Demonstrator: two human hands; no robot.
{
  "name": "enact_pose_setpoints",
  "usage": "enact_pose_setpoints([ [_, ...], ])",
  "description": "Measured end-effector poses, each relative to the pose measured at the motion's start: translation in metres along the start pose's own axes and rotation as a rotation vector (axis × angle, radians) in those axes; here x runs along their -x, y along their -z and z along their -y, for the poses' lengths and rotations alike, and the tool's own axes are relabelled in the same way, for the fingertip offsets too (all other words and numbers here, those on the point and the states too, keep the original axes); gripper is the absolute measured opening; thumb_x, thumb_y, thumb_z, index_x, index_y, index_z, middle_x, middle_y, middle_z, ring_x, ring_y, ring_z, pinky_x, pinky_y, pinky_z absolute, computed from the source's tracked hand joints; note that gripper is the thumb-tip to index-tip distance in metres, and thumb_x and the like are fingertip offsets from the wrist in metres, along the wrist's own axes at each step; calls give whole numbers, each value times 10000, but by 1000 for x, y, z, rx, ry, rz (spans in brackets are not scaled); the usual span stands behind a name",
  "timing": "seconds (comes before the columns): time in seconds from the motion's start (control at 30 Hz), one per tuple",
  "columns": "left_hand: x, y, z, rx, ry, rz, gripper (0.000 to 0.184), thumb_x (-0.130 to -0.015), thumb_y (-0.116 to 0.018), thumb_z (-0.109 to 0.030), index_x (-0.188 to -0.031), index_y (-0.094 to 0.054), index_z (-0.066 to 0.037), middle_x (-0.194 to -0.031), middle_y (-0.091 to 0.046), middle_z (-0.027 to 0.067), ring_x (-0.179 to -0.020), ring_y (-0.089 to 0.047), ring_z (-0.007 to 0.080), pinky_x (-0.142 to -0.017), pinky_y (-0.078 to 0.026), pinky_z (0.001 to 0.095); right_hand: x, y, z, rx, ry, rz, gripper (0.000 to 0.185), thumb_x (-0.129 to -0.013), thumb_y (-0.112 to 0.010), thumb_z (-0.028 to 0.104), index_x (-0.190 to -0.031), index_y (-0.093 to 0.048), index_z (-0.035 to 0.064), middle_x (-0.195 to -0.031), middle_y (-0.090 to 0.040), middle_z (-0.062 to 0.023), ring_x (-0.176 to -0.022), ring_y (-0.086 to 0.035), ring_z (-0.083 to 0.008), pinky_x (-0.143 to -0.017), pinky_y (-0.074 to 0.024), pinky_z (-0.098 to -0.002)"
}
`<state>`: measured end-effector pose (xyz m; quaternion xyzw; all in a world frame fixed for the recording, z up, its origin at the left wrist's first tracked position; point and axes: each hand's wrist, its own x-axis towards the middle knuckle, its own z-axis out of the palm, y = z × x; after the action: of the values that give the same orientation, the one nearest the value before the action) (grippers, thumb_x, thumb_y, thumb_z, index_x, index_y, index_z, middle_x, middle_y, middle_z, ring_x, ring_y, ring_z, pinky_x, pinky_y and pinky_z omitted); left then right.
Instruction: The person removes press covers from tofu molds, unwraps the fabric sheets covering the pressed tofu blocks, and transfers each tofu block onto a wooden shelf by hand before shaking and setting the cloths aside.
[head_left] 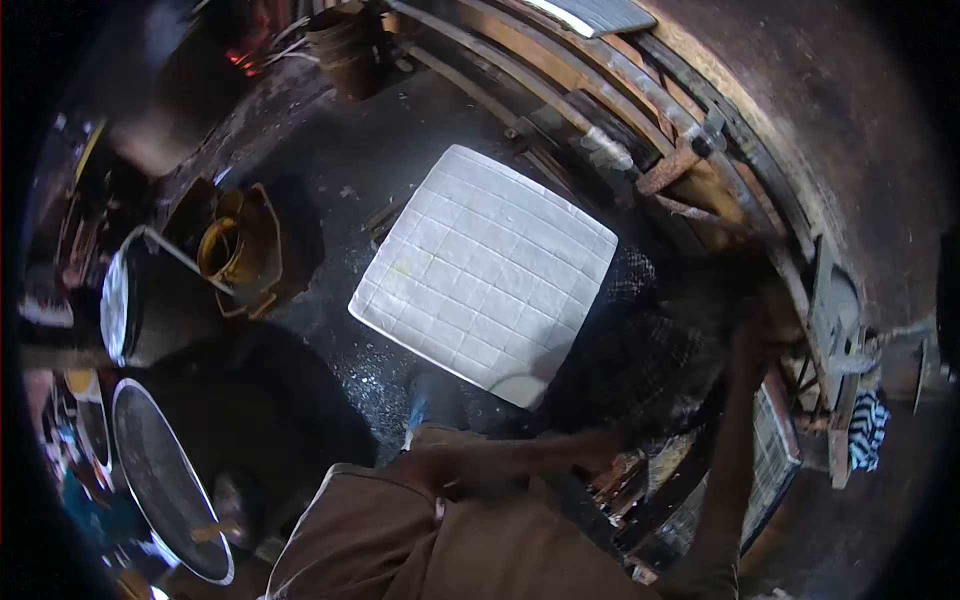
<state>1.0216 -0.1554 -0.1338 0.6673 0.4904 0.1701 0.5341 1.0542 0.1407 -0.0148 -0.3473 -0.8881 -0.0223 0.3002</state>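
Note:
A white square slab [490, 265] with grid lines across its face lies on the dark floor in front of me. My left arm reaches across my body to the right, and my left hand [597, 452] is dim and smeared beside a dark checked cloth-like thing [650, 345]. On the right my other arm is stretched forward. My right hand [757, 325] is in deep shadow near the far side of that dark thing. Shadow hides the fingers of both hands, so any grip is unclear. A second gridded panel [770, 460] leans beside my right forearm.
Wooden planks and poles [560, 90] run along the wall. At left are a yellow bucket [222, 248], an oval-rimmed pan [165, 480] and another large round vessel [115, 310]. A rusty bucket [345, 50] stands near glowing embers [243, 62]. Striped cloth [868, 430] hangs at right.

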Motion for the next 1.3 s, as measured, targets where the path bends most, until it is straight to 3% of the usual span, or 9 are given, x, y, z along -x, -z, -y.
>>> enact_pose_setpoints([
  [0.1,37,10,136,191,-81,-564,374,-637,-625,-164,-966,-588,8,-980,-584,194,-863,-575,331,-743,-464,418,97,-112,48,-225,-171,492,230,-781,-479,52,-986,-583,66,-1018,-597,-123,-991,-560,-259,-853,-424,-350],
  [0.13,102,118,100,216,248,-133,436,-680,-634,-146,-1085,-533,-19,-1090,-542,176,-993,-523,315,-845,-421,397,145,-149,64,-413,-410,664,217,-779,-492,44,-972,-592,56,-983,-605,-134,-983,-561,-264,-834,-435,-357],
  [0.17,118,86,180,717,6,-824,419,-691,-643,-114,-1089,-536,-43,-1055,-562,146,-1002,-523,297,-870,-408,361,195,-183,72,-439,-293,700,250,-773,-499,53,-1006,-588,43,-991,-601,-147,-996,-555,-264,-835,-434,-356],
  [0.27,219,173,281,385,521,-1196,464,-727,-677,-126,-1149,-498,-54,-1094,-548,130,-1051,-486,266,-895,-391,353,265,-211,122,-655,-569,817,307,-766,-535,98,-1068,-572,54,-1048,-579,-161,-1032,-533,-293,-867,-421,-384],
  [0.37,315,203,439,258,452,-1472,374,-826,-577,-91,-1182,-468,-48,-1111,-546,103,-966,-539,214,-840,-439,324,345,-265,102,-295,-745,937,262,-779,-547,157,-993,-603,17,-996,-601,-184,-968,-560,-296,-869,-411,-360],
  [0.73,343,248,464,936,698,-1207,505,-768,-658,-369,-1190,-496,-144,-975,-568,-26,-861,-520,66,-739,-418,295,343,-217,56,350,-619,853,277,-799,-588,250,-968,-597,30,-904,-610,-149,-830,-594,-290,-767,-475,-392],
  [0.8,329,255,469,676,754,-1125,549,-760,-665,-360,-1214,-477,-115,-1035,-565,8,-928,-520,100,-796,-412,296,341,-244,48,-234,-840,455,276,-813,-587,266,-991,-599,56,-855,-623,-89,-793,-598,-234,-722,-487,-386],
  [0.93,307,288,428,701,501,-974,773,-719,-699,-373,-1317,-345,-33,-1311,-407,108,-1213,-363,221,-1008,-269,340,225,-265,121,-833,-1455,511,357,-814,-604,271,-1102,-559,65,-982,-596,-63,-833,-566,-168,-743,-452,-335],
  [1.3,288,285,474,460,544,-1007,742,-615,-804,-343,-1200,-469,-35,-1148,-547,95,-1066,-508,204,-919,-394,338,168,-309,139,-971,-1153,463,489,-781,-662,267,-1162,-505,4,-1098,-551,-92,-997,-512,-216,-845,-402,-333],
])
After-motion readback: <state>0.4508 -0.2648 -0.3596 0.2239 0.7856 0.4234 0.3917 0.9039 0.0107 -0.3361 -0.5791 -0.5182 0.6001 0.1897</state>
